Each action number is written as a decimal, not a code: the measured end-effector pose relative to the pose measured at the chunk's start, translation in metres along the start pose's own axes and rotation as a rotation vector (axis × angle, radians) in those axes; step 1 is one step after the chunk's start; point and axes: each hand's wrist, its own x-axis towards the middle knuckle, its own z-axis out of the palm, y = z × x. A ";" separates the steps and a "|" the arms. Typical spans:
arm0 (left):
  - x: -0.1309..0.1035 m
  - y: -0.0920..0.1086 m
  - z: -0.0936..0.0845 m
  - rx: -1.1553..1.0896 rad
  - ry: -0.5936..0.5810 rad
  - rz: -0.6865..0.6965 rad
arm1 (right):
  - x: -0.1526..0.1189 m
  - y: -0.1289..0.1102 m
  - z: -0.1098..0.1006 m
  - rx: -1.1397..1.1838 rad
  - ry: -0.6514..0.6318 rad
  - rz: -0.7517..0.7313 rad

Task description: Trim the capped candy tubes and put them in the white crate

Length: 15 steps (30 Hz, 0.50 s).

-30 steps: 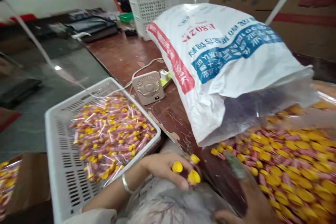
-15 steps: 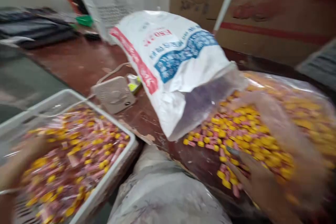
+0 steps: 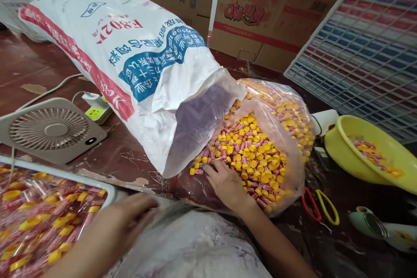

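My right hand (image 3: 226, 184) reaches into the near-left side of a pile of small pink tubes with yellow caps (image 3: 257, 156). Its fingers curl down among the tubes, and a grey covering shows on one fingertip. What lies under the fingers is hidden. The pile spills from a clear plastic bag (image 3: 293, 186). My left hand (image 3: 125, 223), smeared by motion, is in the air beside the corner of a white tray (image 3: 110, 195). Its fingers stretch to the right, apart from the thumb, with nothing seen in them. Larger clear-wrapped pieces with yellow caps (image 3: 48, 217) fill the tray.
A large white printed sack (image 3: 107, 47) lies with its mouth facing the pile. Left of it stand a small fan (image 3: 55, 128) and a power strip (image 3: 99, 110). To the right are a yellow basin (image 3: 345, 147), scissors (image 3: 312, 206), a wire rack (image 3: 342, 52) and cardboard boxes (image 3: 247, 17).
The view has swung to the right. My left hand has come out of the tray, moving right. My right hand has shifted to the pile's near-left edge, its fingers more curled.
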 end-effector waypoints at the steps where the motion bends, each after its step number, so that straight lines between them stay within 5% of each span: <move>1: 0.009 0.011 0.015 0.127 -0.030 0.080 | 0.003 -0.003 0.003 -0.025 -0.019 -0.006; 5: 0.085 0.051 0.069 0.520 0.020 0.274 | -0.001 0.000 0.006 -0.004 -0.020 0.095; 8: 0.133 0.063 0.083 0.656 0.060 0.297 | -0.017 0.010 0.002 0.096 0.084 0.220; 15: 0.159 0.050 0.093 0.662 0.061 0.302 | -0.039 0.028 -0.027 0.337 0.425 0.319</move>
